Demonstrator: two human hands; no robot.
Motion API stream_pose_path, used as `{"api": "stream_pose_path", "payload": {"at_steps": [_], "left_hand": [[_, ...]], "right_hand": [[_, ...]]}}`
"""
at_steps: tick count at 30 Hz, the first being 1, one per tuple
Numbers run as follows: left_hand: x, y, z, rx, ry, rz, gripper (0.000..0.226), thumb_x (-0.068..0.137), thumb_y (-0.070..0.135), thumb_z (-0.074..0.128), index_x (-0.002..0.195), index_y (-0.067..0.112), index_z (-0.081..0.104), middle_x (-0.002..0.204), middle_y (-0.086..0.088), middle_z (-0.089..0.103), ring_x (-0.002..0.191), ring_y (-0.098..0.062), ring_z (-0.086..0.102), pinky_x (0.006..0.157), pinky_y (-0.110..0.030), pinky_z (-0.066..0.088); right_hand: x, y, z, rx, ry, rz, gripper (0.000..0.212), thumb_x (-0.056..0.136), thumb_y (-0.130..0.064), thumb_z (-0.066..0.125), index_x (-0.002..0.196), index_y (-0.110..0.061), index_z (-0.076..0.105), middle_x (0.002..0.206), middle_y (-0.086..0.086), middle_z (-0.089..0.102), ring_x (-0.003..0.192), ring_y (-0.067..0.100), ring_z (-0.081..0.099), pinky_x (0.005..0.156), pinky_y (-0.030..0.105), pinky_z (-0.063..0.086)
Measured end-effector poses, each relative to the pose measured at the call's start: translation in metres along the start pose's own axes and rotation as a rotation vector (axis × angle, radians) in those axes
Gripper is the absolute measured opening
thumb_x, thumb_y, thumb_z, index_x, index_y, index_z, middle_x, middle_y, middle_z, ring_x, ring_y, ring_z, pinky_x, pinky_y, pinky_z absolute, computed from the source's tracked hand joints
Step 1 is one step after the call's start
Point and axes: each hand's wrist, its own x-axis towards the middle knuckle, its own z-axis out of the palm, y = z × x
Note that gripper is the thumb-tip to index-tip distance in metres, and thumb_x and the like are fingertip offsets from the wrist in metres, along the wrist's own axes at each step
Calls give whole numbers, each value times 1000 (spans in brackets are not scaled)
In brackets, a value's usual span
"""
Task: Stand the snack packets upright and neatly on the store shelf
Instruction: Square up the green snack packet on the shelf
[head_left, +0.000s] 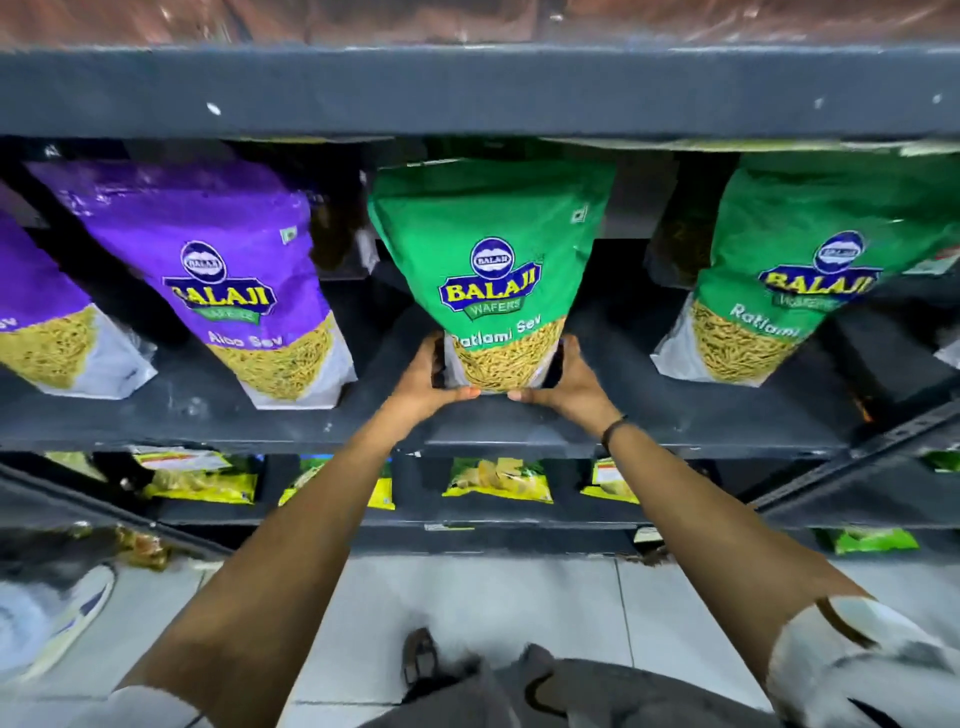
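Note:
A green Ratlami Sev packet (491, 249) stands upright at the middle of the dark shelf (519, 431). My left hand (428, 376) grips its lower left corner and my right hand (566, 379) grips its lower right corner, thumbs under the base. A purple Aloo Sev packet (223, 270) stands to the left, with another purple packet (41, 322) at the far left edge. A second green Ratlami Sev packet (795, 270) stands to the right. All lean slightly back.
The shelf above (467, 88) overhangs the packets' tops. Lower shelves hold yellow-green snack packets (498, 480). A slanted metal rail (857, 467) crosses at the right. Tiled floor (467, 597) and my foot lie below.

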Motion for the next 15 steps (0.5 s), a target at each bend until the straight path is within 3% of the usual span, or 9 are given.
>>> {"api": "stream_pose_path", "payload": {"at_steps": [4, 7, 10, 13, 15], "left_hand": [[-13, -5, 4, -7, -10, 43, 81, 68, -1, 76, 133, 12, 31, 133, -5, 50, 121, -22, 51, 85, -13, 48], [-16, -6, 4, -27, -43, 49, 82, 68, -1, 75, 135, 15, 29, 128, 5, 49, 118, -13, 51, 81, -8, 47], [-16, -5, 3, -11, -48, 25, 86, 68, 1, 76, 137, 16, 27, 135, 1, 47, 124, -16, 48, 85, -9, 47], [-24, 1, 2, 3, -63, 37, 88, 68, 4, 77, 139, 16, 26, 142, -2, 42, 132, -17, 41, 102, -21, 41], [-38, 1, 7, 17, 88, 102, 86, 66, 7, 79, 137, 12, 32, 144, -8, 43, 132, -18, 41, 107, -30, 36]], "right_hand": [[-14, 4, 2, 29, 8, 3, 87, 60, -27, 88, 128, -17, 35, 129, -1, 51, 120, 18, 49, 93, 28, 40], [-16, 4, 3, 7, 19, 14, 91, 58, -29, 88, 131, -16, 34, 139, 7, 49, 126, 26, 49, 101, 41, 45], [-17, 5, 4, -29, 32, 38, 97, 57, -33, 88, 134, -18, 31, 142, 7, 48, 128, 27, 47, 103, 43, 44], [-23, 4, 2, 16, 17, 18, 107, 56, -34, 88, 140, -22, 24, 146, 4, 43, 132, 23, 44, 105, 38, 42], [-32, 7, 1, 129, 106, -6, 112, 58, -30, 88, 146, -24, 18, 148, 6, 40, 133, 20, 43, 107, 36, 40]]}}
